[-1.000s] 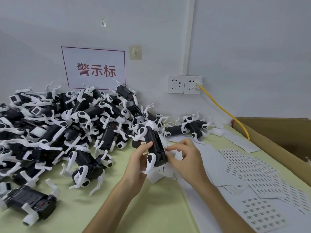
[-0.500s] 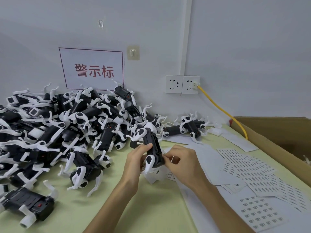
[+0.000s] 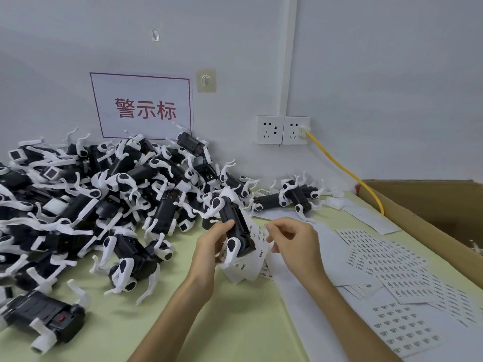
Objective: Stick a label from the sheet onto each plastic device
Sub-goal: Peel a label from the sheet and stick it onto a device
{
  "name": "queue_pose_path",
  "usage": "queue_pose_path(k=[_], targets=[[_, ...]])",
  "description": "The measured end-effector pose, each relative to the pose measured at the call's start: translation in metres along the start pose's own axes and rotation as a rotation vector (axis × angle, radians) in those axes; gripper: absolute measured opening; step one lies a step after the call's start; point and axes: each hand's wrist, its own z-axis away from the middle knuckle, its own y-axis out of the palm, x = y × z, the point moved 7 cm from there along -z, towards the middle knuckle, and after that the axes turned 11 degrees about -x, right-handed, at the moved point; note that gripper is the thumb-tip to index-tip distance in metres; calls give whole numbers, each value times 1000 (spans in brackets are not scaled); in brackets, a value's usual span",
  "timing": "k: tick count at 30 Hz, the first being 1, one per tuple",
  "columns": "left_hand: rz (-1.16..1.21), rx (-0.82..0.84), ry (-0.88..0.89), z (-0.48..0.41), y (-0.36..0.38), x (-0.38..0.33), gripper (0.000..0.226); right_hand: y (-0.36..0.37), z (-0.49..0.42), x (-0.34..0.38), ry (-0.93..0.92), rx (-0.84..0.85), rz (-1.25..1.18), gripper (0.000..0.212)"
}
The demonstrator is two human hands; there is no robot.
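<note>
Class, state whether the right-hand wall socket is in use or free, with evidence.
In use: a plug sits in the right-hand socket, its yellow cable trailing down to the right.

A pale grey wall (image 3: 379,74) carries a red-lettered sign (image 3: 142,108) and twin sockets (image 3: 282,130) above a light green table (image 3: 235,322)

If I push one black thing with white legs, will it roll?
Probably not: the white legs sticking out of the device should stop it. It seems light, since the left hand holds one up alone. The thin legs might snap.
</note>
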Motion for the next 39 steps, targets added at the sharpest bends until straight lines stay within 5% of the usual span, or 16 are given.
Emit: queue_pose_path(k=[5,14,31,39], targets=[[12,-132,137,-1,-10,-12,21,-4,1,4,9,-38,-109,18],[75,280,73,4,13,-12,48,-6,5,15,-105,-104,-147,26],[167,218,88,-2,11,-7,58,5,7,18,-190,19,-106,23],[24,219,289,9,13,-20,52,4,8,20,-221,-16,-96,25]])
